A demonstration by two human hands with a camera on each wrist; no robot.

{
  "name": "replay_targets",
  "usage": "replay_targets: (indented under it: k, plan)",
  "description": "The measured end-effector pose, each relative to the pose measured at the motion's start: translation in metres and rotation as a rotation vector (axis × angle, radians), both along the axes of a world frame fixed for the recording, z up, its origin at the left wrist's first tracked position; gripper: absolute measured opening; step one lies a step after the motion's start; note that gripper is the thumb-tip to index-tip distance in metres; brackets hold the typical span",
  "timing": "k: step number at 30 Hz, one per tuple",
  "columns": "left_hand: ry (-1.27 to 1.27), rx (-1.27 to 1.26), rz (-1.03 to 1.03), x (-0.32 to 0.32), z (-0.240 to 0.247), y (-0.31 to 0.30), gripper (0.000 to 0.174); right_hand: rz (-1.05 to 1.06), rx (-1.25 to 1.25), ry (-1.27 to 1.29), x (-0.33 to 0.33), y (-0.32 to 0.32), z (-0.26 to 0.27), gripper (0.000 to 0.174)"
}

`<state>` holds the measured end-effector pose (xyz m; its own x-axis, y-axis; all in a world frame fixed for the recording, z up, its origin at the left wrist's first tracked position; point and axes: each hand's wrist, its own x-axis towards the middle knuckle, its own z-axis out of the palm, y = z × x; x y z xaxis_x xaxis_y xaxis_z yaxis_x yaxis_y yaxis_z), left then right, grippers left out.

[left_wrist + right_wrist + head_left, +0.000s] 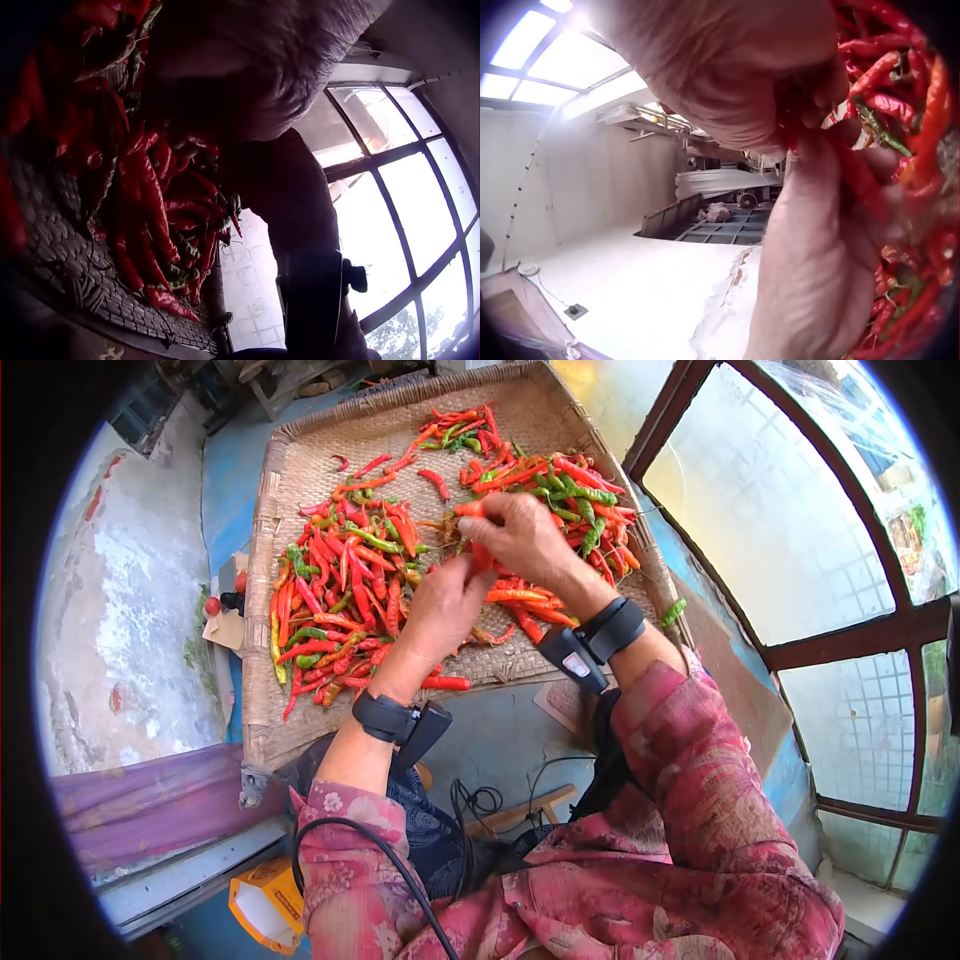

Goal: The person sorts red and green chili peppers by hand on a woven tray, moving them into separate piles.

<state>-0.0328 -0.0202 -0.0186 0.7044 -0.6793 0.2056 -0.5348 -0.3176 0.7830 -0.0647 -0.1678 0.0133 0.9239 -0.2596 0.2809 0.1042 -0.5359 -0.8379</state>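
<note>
My two hands meet over a shallow woven tray (308, 462) of chili peppers. The left hand (443, 608) grips a red chili pepper (859, 178), which shows between its thumb and fingers in the right wrist view. Just above it, the right hand (532, 542) has its fingers curled round an orange-red pepper (468, 508); the palms hide much of what they hold. A big heap of red peppers (350, 575), mixed with green ones, lies left of the hands. Another pile with green peppers (585, 495) lies beyond the right hand.
The tray's raised rim (262, 550) runs round the peppers. Framed window panes (770, 490) stand at the right, a peeling wall (120, 600) at the left. Below are a yellow box (268, 905) and a black cable (375, 840). A green pepper (673, 612) lies by the right rim.
</note>
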Motion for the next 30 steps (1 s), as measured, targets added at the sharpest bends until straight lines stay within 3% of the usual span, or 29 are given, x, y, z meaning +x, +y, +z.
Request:
replay_targets:
  k: [1, 2, 4, 7, 9, 10, 12, 14, 16, 18, 20, 24, 26, 28, 30]
  plan:
    - [-0.350, 0.135, -0.007, -0.003, 0.003, 0.003, 0.027, -0.055, 0.010, -0.031, 0.003, -0.006, 0.000, 0.024]
    - [-0.349, 0.138, -0.005, -0.004, 0.002, 0.005, 0.027, -0.110, 0.020, -0.063, 0.006, -0.014, 0.000, 0.023]
    - [-0.679, 0.257, -0.056, -0.007, -0.005, 0.008, 0.029, -0.224, -0.016, -0.167, 0.007, -0.027, 0.003, 0.022]
    - [-0.669, 0.455, -0.088, -0.003, -0.013, 0.009, 0.030, -0.350, -0.039, -0.275, 0.021, -0.048, -0.008, 0.023]
    - [-0.636, 0.541, -0.103, 0.002, -0.010, 0.010, 0.030, -0.612, -0.396, -0.437, 0.018, -0.049, -0.007, 0.022]
    - [-0.591, 0.485, -0.067, 0.003, -0.005, 0.011, 0.025, -0.615, -0.394, -0.433, 0.015, -0.046, -0.006, 0.022]
    - [-0.545, 0.435, -0.037, 0.009, 0.004, 0.013, 0.021, -0.042, -0.342, -0.157, 0.006, -0.033, -0.006, 0.026]
    - [-0.439, 0.262, 0.005, 0.017, 0.008, 0.016, 0.017, 0.210, -0.479, 0.067, -0.004, -0.010, -0.006, 0.025]
    - [-0.368, 0.164, 0.005, 0.021, 0.009, 0.018, 0.017, 0.188, -0.624, 0.147, -0.008, 0.004, -0.018, 0.024]
    - [-0.313, 0.066, -0.009, 0.024, 0.013, 0.020, 0.016, 0.196, -0.604, 0.029, -0.006, 0.002, -0.018, 0.022]
    - [-0.151, 0.068, 0.126, 0.027, 0.021, 0.023, 0.016, 0.235, -0.509, -0.001, -0.002, -0.007, -0.012, 0.021]
    - [-0.139, -0.034, 0.249, 0.038, 0.023, 0.038, 0.018, 0.013, -0.501, 0.048, 0.002, -0.026, 0.002, 0.018]
    - [-0.284, 0.173, 0.029, 0.042, 0.015, 0.046, 0.022, -0.248, -0.374, -0.198, 0.011, -0.037, -0.006, 0.019]
    - [-0.400, 0.415, -0.031, 0.023, 0.018, 0.046, 0.027, -0.473, -0.614, -0.316, 0.010, -0.043, 0.005, 0.028]
    - [-0.558, 0.583, -0.067, 0.019, 0.006, 0.044, 0.021, -0.439, -0.602, -0.371, 0.009, -0.038, 0.005, 0.021]
